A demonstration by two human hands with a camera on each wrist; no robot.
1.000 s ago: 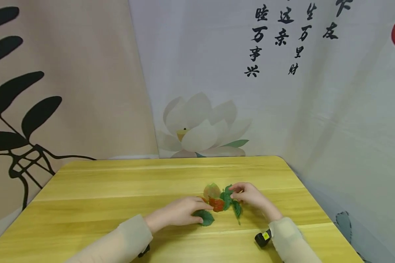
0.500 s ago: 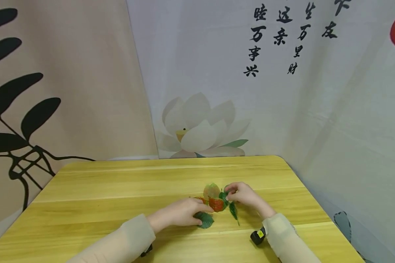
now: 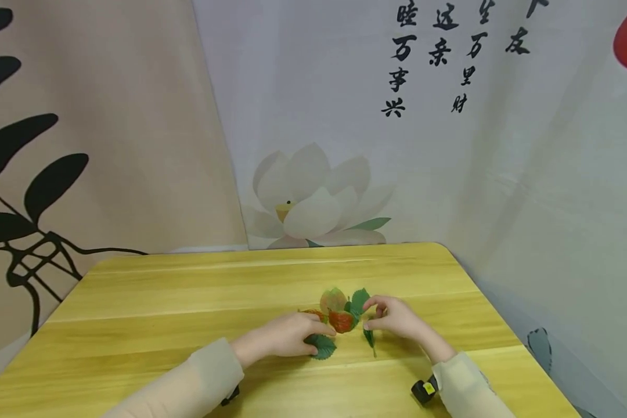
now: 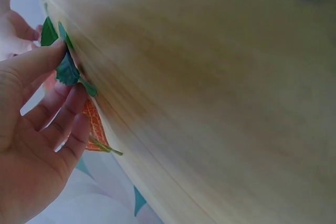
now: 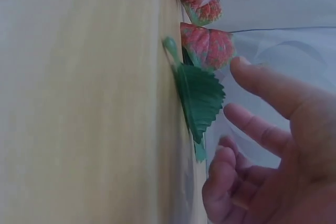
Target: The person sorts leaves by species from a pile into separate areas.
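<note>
Several artificial leaves lie grouped on the wooden table. My left hand (image 3: pixel 287 335) has its thumb and fingers about a toothed green leaf (image 3: pixel 322 346), and the left wrist view shows that leaf (image 4: pixel 66 70) between thumb and fingertips. Beside those fingers are a red leaf (image 3: pixel 341 321) and an orange-red leaf (image 3: pixel 313 314), partly covered by the hand. My right hand (image 3: pixel 395 316) is at the group's right side, thumb and index finger spread and the others bent, holding nothing. Nearest to it are an upper green leaf (image 3: pixel 360 300) and a narrow-looking green leaf (image 3: pixel 370 338).
A yellow-green leaf (image 3: pixel 333 299) lies at the back of the group. The wooden table (image 3: pixel 188 290) extends around the leaves, with a printed cloth backdrop (image 3: pixel 313 116) behind its far edge. A black wrist camera (image 3: pixel 424 392) hangs under the right sleeve.
My right hand first shifted left over the green leaves, then drew back right, uncovering more of the upper green leaf. My left hand has stayed nearly in place. The head view has tilted slightly.
</note>
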